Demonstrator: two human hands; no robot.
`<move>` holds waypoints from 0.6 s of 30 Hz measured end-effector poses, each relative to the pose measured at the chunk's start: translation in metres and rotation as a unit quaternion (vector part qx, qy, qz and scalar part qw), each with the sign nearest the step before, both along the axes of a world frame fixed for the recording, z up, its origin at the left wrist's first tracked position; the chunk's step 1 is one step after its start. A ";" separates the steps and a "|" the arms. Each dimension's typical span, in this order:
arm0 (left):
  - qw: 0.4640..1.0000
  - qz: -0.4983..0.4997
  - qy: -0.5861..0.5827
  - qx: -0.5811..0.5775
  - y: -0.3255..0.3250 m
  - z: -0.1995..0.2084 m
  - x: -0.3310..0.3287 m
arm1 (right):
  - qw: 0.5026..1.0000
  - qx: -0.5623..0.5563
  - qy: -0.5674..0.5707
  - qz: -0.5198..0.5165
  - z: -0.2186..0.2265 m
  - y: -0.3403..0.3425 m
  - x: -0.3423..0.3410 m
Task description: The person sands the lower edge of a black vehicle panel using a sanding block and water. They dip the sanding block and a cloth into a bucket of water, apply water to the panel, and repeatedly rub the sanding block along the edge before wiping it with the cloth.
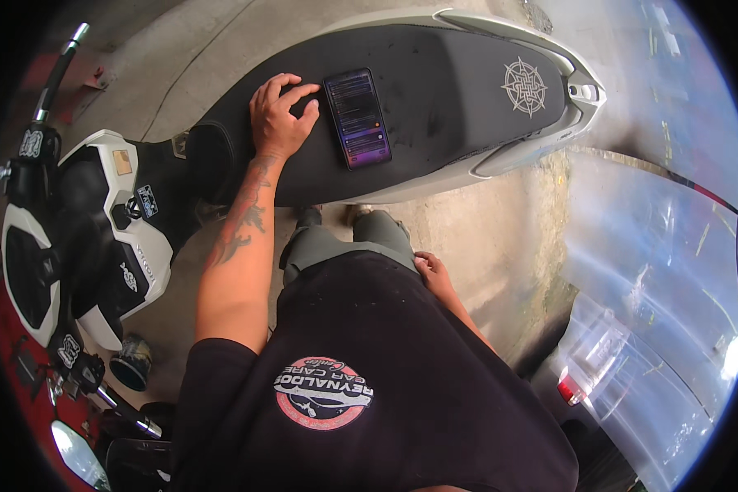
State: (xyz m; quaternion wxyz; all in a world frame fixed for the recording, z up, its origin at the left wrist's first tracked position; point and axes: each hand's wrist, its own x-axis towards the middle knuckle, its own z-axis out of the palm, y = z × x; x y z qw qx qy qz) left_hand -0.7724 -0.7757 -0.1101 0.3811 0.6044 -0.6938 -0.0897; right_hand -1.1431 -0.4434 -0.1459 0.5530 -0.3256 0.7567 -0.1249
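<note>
A smartphone (358,119) with a lit dark and purple screen lies face up on the black seat (455,90) of a motor scooter. My left hand (282,116) is on the seat just left of the phone, fingers bent and apart, holding nothing. Its index fingertip comes close to the phone's upper left edge; whether they touch I cannot tell. Down at my right thigh, my right hand (436,272) lies against the grey-green shorts (353,250) with its fingers loosely laid on the cloth. Nothing shows in it, though part of the hand is hidden.
The scooter's white and black front panel (127,221) and handlebar (57,78) stand at the left. A dark round container (131,362) sits on the concrete floor (459,230) below them. Shiny, clear-wrapped panels (656,271) line the right side.
</note>
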 end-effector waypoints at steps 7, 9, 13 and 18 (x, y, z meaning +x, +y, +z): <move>0.994 0.049 0.087 0.052 0.110 0.003 0.027 | 0.981 0.007 0.003 0.191 -0.032 -0.040 -0.052; 0.985 0.145 0.054 0.070 0.181 -0.009 0.027 | 0.977 0.017 -0.018 0.212 -0.039 -0.052 -0.061; 0.908 0.239 0.148 0.311 0.325 -0.047 0.008 | 0.960 0.047 -0.062 0.269 -0.059 -0.067 -0.084; 0.715 0.258 0.251 0.600 0.478 -0.084 -0.020 | 0.908 0.108 -0.102 0.391 -0.095 -0.078 -0.085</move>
